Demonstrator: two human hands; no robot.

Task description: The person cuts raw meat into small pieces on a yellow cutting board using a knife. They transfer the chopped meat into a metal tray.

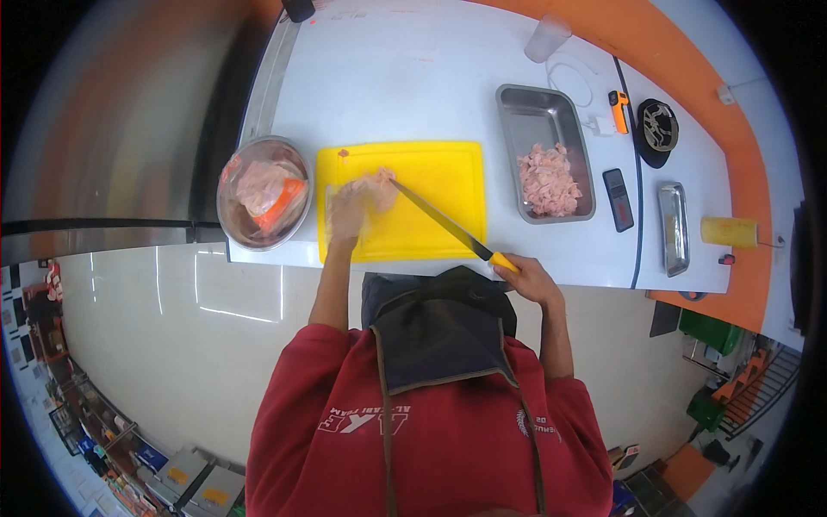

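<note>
A piece of pale pink raw meat (386, 194), which looks like chicken, lies on the left half of a yellow cutting board (433, 194). My left hand (349, 210), in a clear plastic glove and blurred, holds the meat at its left side; the fingers are hard to make out. In my bare right hand (533, 279) is the yellow handle of a long kitchen knife (442, 220). Its blade slants up to the left across the board, with the tip at the meat's right edge. A small scrap of meat (344, 153) sits near the board's upper left corner.
Left of the board stands a metal bowl (226, 220) with bagged raw meat (268, 190). A steel tray (536, 116) on the right holds cut meat pieces (549, 184). Beyond it are an infrared thermometer (619, 111), a dark handheld device (618, 200), a cap (658, 132) and a narrow metal tray (674, 229).
</note>
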